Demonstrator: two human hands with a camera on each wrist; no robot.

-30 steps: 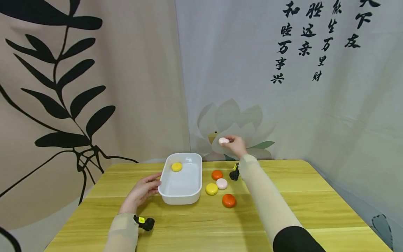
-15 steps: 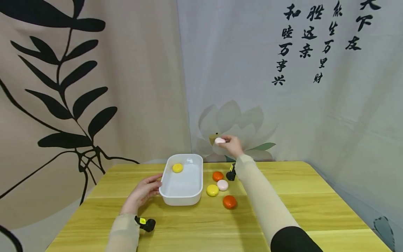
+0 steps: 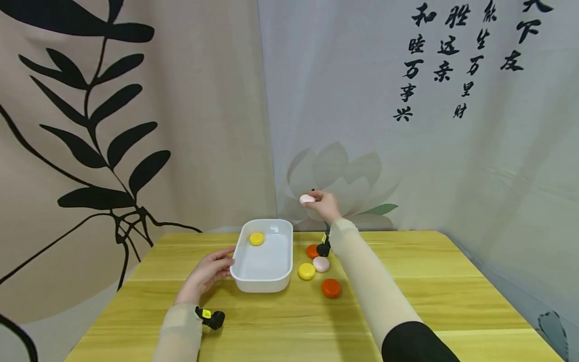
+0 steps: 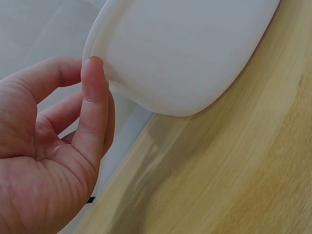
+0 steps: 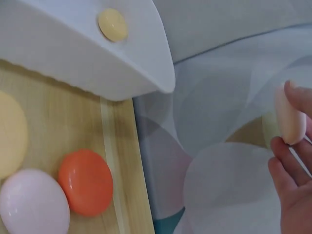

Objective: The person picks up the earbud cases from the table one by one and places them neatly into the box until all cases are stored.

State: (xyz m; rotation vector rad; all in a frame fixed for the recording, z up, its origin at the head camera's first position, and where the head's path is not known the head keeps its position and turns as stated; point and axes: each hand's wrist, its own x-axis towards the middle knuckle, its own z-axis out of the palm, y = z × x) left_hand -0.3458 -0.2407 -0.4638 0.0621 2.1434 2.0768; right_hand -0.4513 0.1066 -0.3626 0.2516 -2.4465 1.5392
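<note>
My left hand (image 3: 209,273) pinches the left rim of a deep white rectangular dish (image 3: 263,286). The left wrist view shows the thumb against the rim of the dish (image 4: 185,58) and other fingers behind it. A glossy yellow disc (image 3: 256,239) lies inside, toward the far end. Raised above the table's far edge, right of the dish, my right hand (image 3: 326,205) holds a smooth pale pink disc (image 3: 307,199) between thumb and fingers. This disc (image 5: 290,117) appears edge-on in the right wrist view.
Right of the dish lie a yellow disc (image 3: 306,271), another pale pink disc (image 3: 321,264), an orange disc (image 3: 312,251) partly covered by the wrist camera (image 3: 323,249), and a nearer orange disc (image 3: 331,288). A printed curtain (image 3: 217,125) hangs behind the wooden table (image 3: 253,327).
My right hand has moved left toward the dish with the pale pink disc, and its wrist camera now overlaps the far orange disc. The left hand keeps its hold on the dish.
</note>
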